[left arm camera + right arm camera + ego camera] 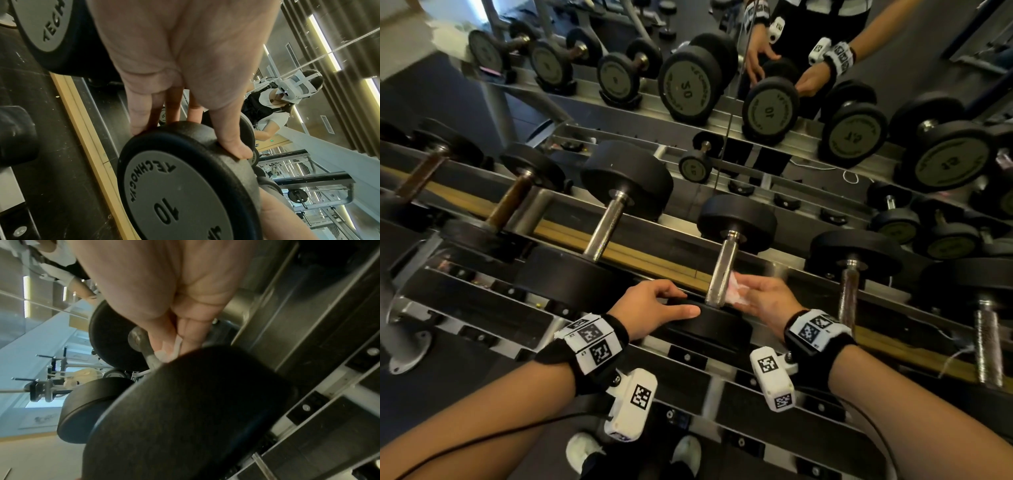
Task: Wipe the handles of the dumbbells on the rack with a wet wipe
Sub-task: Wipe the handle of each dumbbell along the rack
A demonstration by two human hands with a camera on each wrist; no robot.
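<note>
A black dumbbell marked 10 lies on the rack point(640, 260), its chrome handle point(722, 270) pointing away from me. My left hand point(664, 301) grips the rim of the near head point(709, 325); in the left wrist view the fingers point(141, 113) and thumb curl over that head point(180, 194). My right hand point(756, 294) holds a crumpled white wet wipe point(736, 291) against the lower right side of the handle. In the right wrist view the wipe point(170, 352) is pinched beside the handle point(149, 357), and the dark head point(195, 418) hides the lower hand.
More dumbbells lie on the rack at the left point(606, 226) and right point(849, 291). A mirror point(770, 109) behind the rack repeats them and my arms. A lower shelf point(739, 404) and my white shoes point(582, 452) are below.
</note>
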